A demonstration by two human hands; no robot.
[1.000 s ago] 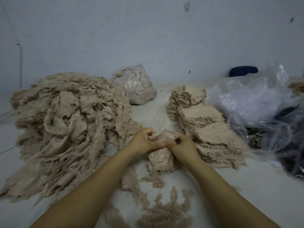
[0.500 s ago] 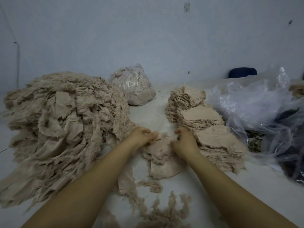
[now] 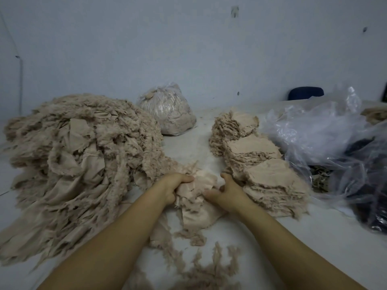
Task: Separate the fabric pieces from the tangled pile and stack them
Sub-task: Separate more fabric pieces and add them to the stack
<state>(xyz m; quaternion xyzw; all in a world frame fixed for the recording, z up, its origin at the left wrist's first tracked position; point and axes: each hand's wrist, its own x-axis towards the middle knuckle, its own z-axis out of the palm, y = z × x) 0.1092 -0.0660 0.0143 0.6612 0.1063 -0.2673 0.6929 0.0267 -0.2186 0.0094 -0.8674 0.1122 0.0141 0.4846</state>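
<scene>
Two plastic bags (image 3: 167, 109) behind tangled pile (image 3: 79, 160)

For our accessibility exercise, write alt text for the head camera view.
Two hands, left hand and right hand, grip a small beige fabric bundle on a white table, between a tangled pile and neat stacks.

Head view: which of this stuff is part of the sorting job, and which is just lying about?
In the job:
tangled pile
bunch of pieces, gripped by left hand and right hand
stacked pieces

Lying about:
tied bag of scraps
loose clear plastic bags
frayed lint
</scene>
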